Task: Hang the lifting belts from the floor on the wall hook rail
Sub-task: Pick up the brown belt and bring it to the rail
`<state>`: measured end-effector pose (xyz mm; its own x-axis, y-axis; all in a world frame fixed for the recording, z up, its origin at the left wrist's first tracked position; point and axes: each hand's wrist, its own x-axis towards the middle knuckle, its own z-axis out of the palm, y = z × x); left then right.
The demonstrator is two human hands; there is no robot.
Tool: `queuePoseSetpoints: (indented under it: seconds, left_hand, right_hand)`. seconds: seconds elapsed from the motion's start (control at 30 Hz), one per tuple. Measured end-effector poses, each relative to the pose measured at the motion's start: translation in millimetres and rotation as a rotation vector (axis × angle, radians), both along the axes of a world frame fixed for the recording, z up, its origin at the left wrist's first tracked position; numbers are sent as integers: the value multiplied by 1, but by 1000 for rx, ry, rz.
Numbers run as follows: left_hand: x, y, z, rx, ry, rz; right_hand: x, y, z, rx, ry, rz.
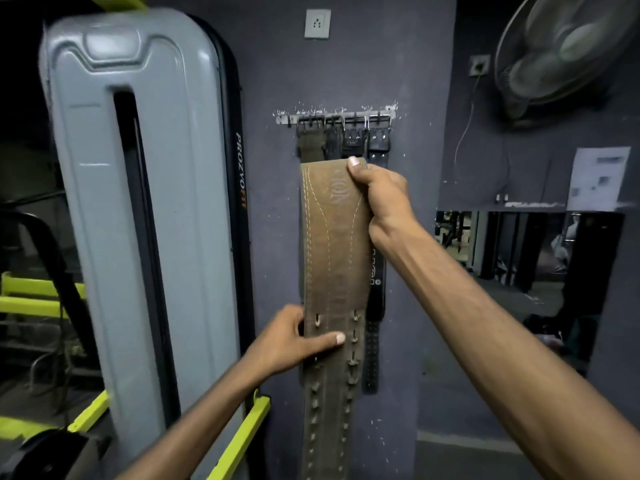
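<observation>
A wide tan leather lifting belt [330,258] hangs vertically in front of the grey wall, its holed strap end pointing down. My right hand [379,192] grips its folded upper edge, just below the metal hook rail [334,117]. My left hand [294,339] pinches the belt lower down at the first strap holes, thumb across its face. Several belts [346,140] hang by their buckles from the rail behind, among them an olive one at the left and a black studded one [375,306] at the right. The rail's leftmost end shows no belt.
A tall grey gym-machine shroud [138,220] with a yellow-green frame [242,434] stands close on the left. A wall fan [568,46] and its cable are at the upper right, a mirror [519,258] below it, a socket [317,24] above the rail.
</observation>
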<state>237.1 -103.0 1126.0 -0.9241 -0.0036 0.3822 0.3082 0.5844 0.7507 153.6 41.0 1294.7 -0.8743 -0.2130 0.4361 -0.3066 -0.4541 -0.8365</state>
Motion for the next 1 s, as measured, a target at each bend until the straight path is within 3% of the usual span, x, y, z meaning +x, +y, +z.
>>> queuePoseSetpoints:
  seconds: [0.1,0.27,0.5,0.67,0.83,0.9,1.0]
  left_hand:
    - [11,-5,16,-31,-17,-93]
    - [8,0,123,504,45,-176]
    - [-6,22,197,875,113,-184]
    - [-16,31,202,806,182,-186]
    - [-16,33,201,672,252,-167]
    - [-17,31,198,611,275,-151]
    - [-17,21,191,509,316,-145]
  right_hand:
    - [7,13,10,-17,28,-14]
    - [18,17,16,-21,66,4]
    - [30,31,7,95,256,-31]
    - [26,63,-50,314,455,-2]
    - [5,77,-112,761,402,130]
    - [-1,73,-101,727,383,168]
    - [-9,61,-61,410,215,323]
